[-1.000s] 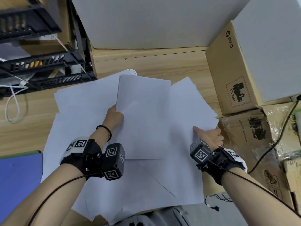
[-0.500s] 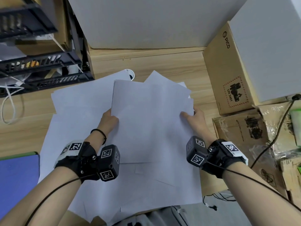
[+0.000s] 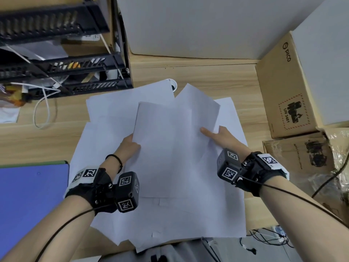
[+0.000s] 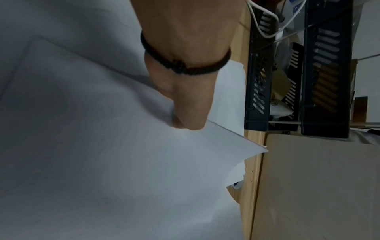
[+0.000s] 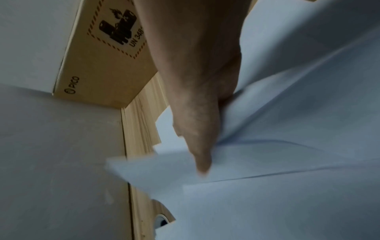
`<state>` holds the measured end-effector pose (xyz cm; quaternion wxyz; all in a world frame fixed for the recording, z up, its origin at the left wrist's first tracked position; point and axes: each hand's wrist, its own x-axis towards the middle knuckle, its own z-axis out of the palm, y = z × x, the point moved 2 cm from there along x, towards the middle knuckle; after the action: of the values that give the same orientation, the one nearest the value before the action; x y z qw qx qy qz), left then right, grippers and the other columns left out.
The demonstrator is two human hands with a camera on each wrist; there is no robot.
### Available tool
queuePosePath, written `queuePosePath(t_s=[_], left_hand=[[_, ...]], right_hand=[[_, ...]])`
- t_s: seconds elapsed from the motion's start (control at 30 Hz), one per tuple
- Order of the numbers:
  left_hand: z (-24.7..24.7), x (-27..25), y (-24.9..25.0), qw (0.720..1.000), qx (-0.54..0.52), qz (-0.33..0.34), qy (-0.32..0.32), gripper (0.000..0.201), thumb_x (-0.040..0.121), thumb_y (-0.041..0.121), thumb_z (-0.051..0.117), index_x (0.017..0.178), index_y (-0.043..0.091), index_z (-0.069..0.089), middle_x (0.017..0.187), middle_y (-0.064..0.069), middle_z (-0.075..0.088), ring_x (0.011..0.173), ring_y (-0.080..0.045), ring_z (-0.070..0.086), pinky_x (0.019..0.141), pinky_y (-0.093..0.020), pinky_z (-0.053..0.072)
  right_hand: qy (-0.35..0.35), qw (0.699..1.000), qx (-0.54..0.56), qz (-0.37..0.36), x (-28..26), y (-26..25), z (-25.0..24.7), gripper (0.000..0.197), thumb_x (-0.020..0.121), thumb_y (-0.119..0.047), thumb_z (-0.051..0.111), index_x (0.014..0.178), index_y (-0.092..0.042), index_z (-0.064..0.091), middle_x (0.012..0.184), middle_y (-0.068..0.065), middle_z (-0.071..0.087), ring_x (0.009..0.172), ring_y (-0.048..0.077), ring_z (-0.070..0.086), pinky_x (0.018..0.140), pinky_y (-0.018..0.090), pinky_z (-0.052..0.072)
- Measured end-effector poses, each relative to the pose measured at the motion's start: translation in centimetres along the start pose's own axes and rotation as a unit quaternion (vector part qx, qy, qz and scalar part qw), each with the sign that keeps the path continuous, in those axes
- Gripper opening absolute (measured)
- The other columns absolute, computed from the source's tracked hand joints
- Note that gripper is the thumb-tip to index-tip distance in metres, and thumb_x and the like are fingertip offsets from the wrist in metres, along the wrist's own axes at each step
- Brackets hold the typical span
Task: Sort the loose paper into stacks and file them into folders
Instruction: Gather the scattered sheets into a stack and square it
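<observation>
Paper is the whole job here: thin white sheets, light and floppy, so they bow and slide over each other easily; probably best taken at opposite side edges w/ both hands so the bundle stays flat, then tapped square. Edges will crease if pinched hard near a corner.

Left hand [image 3: 130,146] grips the left edge of the held bundle [image 3: 166,148], thumb on top, fingers hidden beneath; left wrist view shows the thumb pressed on the sheet edge. Right hand [image 3: 222,137] holds the right side, thumb laid over the top sheet, rest of the fingers under the paper, so their curl can't be seen. A crooked sheet [image 3: 198,108] sticks out at the far right of the bundle, not yet squared up.

Bundle is lifted just above the loose spread [image 3: 113,114] still lying fanned over the table [image 3: 207,80], which reaches the near table edge.

Count: 2 hands on 1 bundle; sheets in it can't be counted, at least 2 show. Loose spread: several overlapping sheets, exact no. unclear. 1 blue folder [image 3: 32,201] lies at left, w/ a green edge under it, maybe a 2nd. 1 Pico carton [image 3: 279,95] at right, 1 black tray rack [image 3: 62,72] far left.
</observation>
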<state>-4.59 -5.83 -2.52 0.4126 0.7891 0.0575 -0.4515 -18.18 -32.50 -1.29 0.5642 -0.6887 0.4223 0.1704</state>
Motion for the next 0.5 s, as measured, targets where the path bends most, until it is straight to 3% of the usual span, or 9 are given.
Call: queuePosePath(t_s=[0.07,0.13,0.2,0.27,0.37,0.43,0.5], left_hand=[[-0.3,-0.2,-0.4,1.000,0.001,0.011,0.003,0.049,0.091,-0.009,0.041,0.134,0.013,0.049,0.117,0.000,0.056,0.101,-0.020,0.053,0.088,-0.026,0.041],[-0.9,-0.4,-0.6,0.999,-0.018,0.026,0.026,0.048,0.089,-0.011,0.041,0.127,0.016,0.052,0.110,0.000,0.058,0.089,-0.016,0.056,0.078,-0.020,0.045],[-1.8,-0.4,-0.7,0.995,-0.049,0.035,0.078,0.047,0.087,-0.014,0.038,0.118,0.017,0.053,0.096,0.000,0.058,0.072,-0.010,0.053,0.055,-0.010,0.044],[-3.1,-0.4,-0.9,0.985,-0.105,0.039,0.129,0.044,0.085,-0.017,0.038,0.112,0.014,0.054,0.083,0.001,0.056,0.067,-0.012,0.049,0.047,-0.009,0.041],[-4.9,-0.6,-0.8,0.973,-0.157,0.041,0.165,0.029,0.083,-0.018,0.042,0.093,0.007,0.052,0.083,-0.003,0.050,0.074,-0.021,0.045,0.055,-0.019,0.037],[-6.0,-0.8,-0.6,0.968,-0.183,0.040,0.168,0.020,0.083,-0.012,0.047,0.079,0.008,0.049,0.085,-0.003,0.048,0.082,-0.019,0.042,0.057,-0.018,0.037],[-6.8,-0.9,-0.4,0.965,-0.209,0.038,0.155,0.007,0.080,0.004,0.055,0.084,0.008,0.051,0.100,-0.006,0.053,0.093,-0.022,0.048,0.072,-0.025,0.043]], right_hand=[[0.066,0.998,-0.022,0.007,0.1,0.2,0.3,0.032,0.094,-0.025,0.056,0.121,-0.008,0.061,0.111,0.010,0.070,0.086,0.024,0.067,0.067,0.029,0.052],[0.120,0.992,-0.047,0.006,-0.1,0.0,0.1,0.027,0.094,-0.018,0.050,0.117,-0.010,0.062,0.106,0.009,0.067,0.086,0.027,0.063,0.062,0.026,0.047],[0.166,0.985,-0.049,-0.022,-0.5,-0.6,-0.4,0.024,0.094,-0.013,0.047,0.112,-0.017,0.062,0.094,0.005,0.063,0.083,0.026,0.058,0.058,0.024,0.041],[0.207,0.976,-0.024,-0.062,-0.8,-1.1,-1.1,0.023,0.092,-0.008,0.042,0.094,-0.020,0.062,0.077,0.000,0.061,0.075,0.025,0.056,0.059,0.024,0.041],[0.259,0.962,0.001,-0.089,-2.1,-2.4,-1.7,0.031,0.090,-0.002,0.038,0.066,-0.020,0.045,0.060,-0.003,0.044,0.055,0.015,0.041,0.049,0.025,0.033],[0.267,0.958,0.015,-0.105,-2.8,-3.6,-1.7,0.034,0.092,-0.002,0.040,0.062,-0.019,0.042,0.059,-0.002,0.042,0.052,0.011,0.039,0.050,0.026,0.031],[0.256,0.958,0.010,-0.127,-3.3,-4.7,-1.2,0.034,0.095,-0.004,0.045,0.064,-0.018,0.049,0.061,-0.003,0.047,0.051,0.003,0.044,0.051,0.022,0.035]])
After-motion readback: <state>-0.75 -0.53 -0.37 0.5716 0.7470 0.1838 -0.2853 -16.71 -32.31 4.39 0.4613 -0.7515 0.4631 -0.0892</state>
